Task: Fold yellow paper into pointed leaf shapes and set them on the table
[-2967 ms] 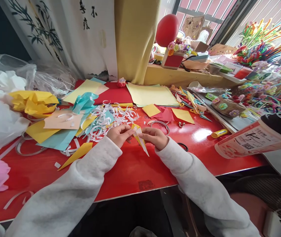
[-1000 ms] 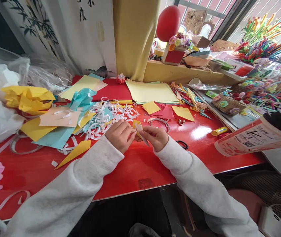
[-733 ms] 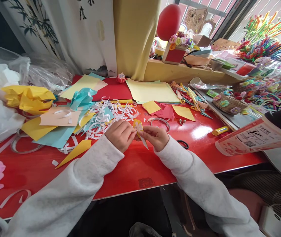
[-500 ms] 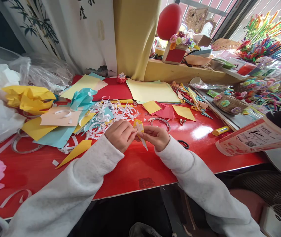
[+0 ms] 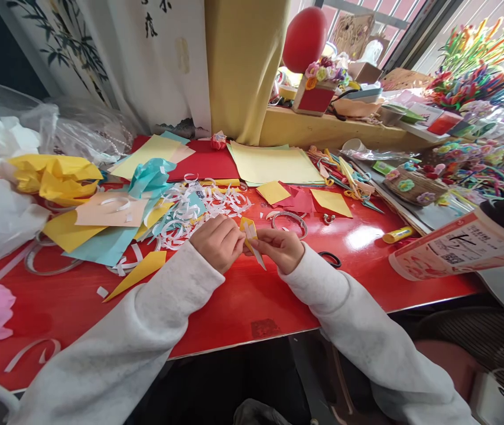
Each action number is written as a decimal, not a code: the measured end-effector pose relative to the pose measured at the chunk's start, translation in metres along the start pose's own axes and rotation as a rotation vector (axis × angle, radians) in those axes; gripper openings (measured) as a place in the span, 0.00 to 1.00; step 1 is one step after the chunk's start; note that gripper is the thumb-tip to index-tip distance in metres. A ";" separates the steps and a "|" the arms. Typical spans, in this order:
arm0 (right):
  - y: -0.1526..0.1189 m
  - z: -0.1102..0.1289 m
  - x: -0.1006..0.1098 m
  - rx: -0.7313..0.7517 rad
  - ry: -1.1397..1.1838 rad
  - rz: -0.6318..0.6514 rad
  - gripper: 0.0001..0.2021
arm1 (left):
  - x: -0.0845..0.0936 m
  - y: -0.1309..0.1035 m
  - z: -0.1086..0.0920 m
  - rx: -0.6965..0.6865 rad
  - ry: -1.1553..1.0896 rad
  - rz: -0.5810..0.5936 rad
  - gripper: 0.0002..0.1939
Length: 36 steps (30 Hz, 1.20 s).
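A small folded piece of yellow paper [image 5: 246, 224] is held up between my two hands, above the table's front half. Along it runs a white strip [image 5: 259, 259], its lower end sticking out below the paper. My right hand [image 5: 280, 248] pinches the paper from the right with thumb and fingers. Curled in at the left side, my left hand [image 5: 220, 241] has its fingertips at the paper's edge; exactly what they grip is partly hidden. Left of my hands lies a pointed yellow paper piece [image 5: 139, 274], and behind them spreads a heap of curled white strips [image 5: 216, 200].
Rolls of tape [image 5: 289, 223] and black scissor-like loops [image 5: 329, 259] lie on the red table [image 5: 243, 319]. A large cup [image 5: 459, 242] leans in at right, beside a glue stick [image 5: 397, 235]. Colored sheets [image 5: 276, 162] lie at the back; plastic bags [image 5: 1, 212] fill the left.
Both hands stay almost in place around the yellow paper. The whole view has shifted very slightly; nothing has been taken up or let go.
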State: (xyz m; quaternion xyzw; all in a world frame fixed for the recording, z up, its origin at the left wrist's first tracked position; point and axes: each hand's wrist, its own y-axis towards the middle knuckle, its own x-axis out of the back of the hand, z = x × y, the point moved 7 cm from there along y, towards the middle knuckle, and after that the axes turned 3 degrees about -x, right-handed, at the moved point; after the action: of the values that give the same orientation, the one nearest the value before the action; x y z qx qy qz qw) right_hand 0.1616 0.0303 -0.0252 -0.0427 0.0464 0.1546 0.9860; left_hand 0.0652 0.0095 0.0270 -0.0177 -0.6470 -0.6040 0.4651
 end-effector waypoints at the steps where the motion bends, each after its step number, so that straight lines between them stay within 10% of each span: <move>1: 0.000 -0.001 0.000 -0.004 0.000 0.003 0.13 | -0.001 0.000 0.000 0.003 -0.004 0.007 0.08; 36: 0.002 -0.003 0.005 0.126 -0.259 -0.018 0.10 | -0.007 -0.002 0.003 0.110 -0.098 0.022 0.07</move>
State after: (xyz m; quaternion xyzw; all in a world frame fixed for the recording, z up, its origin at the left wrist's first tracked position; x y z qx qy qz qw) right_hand 0.1654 0.0332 -0.0291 0.0390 -0.0718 0.1466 0.9858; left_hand 0.0666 0.0150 0.0213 -0.0288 -0.7009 -0.5607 0.4398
